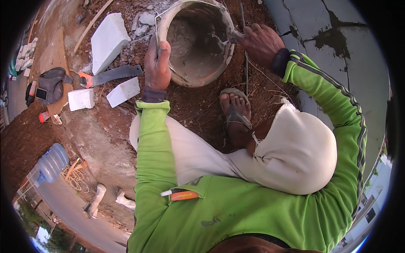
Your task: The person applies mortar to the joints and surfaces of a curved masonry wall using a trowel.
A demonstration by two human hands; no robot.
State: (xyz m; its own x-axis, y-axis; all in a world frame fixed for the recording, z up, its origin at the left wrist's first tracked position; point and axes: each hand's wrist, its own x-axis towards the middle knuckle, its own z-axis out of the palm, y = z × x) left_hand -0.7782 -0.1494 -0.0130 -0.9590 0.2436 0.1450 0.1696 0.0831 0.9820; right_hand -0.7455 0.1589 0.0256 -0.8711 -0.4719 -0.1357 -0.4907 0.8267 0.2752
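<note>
A mortar-caked bucket [198,76] tilts in front of me, its mouth turned toward me. Wet grey mortar [190,38] coats its inside. My left hand [157,67] grips the left side of the rim, thumb uppermost and the other fingers mostly hidden. On the opposite side, my right hand [262,44] is closed at the rim with bent fingers. A thin wire handle [156,25] shows beside the left rim. Close to my right hand, a thin metal rod [246,71] stands by the bucket.
White blocks [109,42] and a handsaw [116,76] with an orange handle lie to the left. Farther left are a dark bag [52,86] and a blue water jug [53,160]. A grey block wall [358,71] with mortar joints borders the right. My sandalled foot [235,107] rests below the bucket.
</note>
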